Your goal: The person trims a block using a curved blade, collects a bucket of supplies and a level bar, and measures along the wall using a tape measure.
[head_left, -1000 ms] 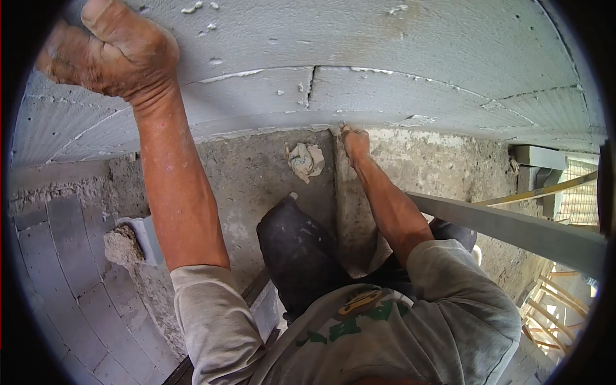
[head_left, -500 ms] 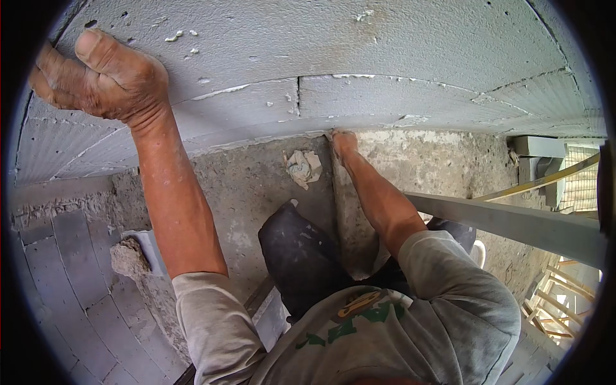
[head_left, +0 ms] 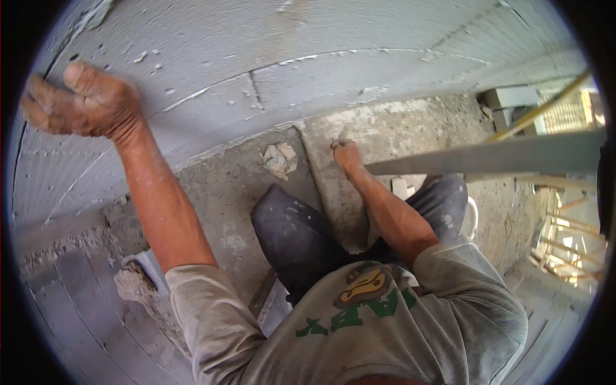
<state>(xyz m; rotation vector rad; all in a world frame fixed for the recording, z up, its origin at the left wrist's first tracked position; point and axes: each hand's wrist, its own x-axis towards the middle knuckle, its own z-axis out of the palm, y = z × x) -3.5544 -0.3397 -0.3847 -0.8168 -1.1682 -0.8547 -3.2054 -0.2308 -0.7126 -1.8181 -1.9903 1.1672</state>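
My left hand (head_left: 86,102) is raised at the upper left, close against the grey block wall (head_left: 192,64). Its thumb stands apart from the other fingers, and nothing shows in it. Low down at centre, my right hand (head_left: 347,156) is closed, over the step edge of the rough concrete ledge (head_left: 398,122). Whatever its fingers hold, if anything, is too small or hidden to make out. A crumpled, mortar-smeared scrap (head_left: 280,160) lies on the concrete floor, left of that hand.
A long grey metal beam (head_left: 487,154) crosses in from the right, near my right forearm. Behind it are a yellow strip (head_left: 539,109) and stacked grey blocks (head_left: 510,97). A rough mortar lump (head_left: 136,283) sits at lower left. Wooden framing (head_left: 571,237) stands far right.
My right hand has pulled back from the foot of the wall toward my body. My left hand stays by the wall, and the view has shifted and tilted.
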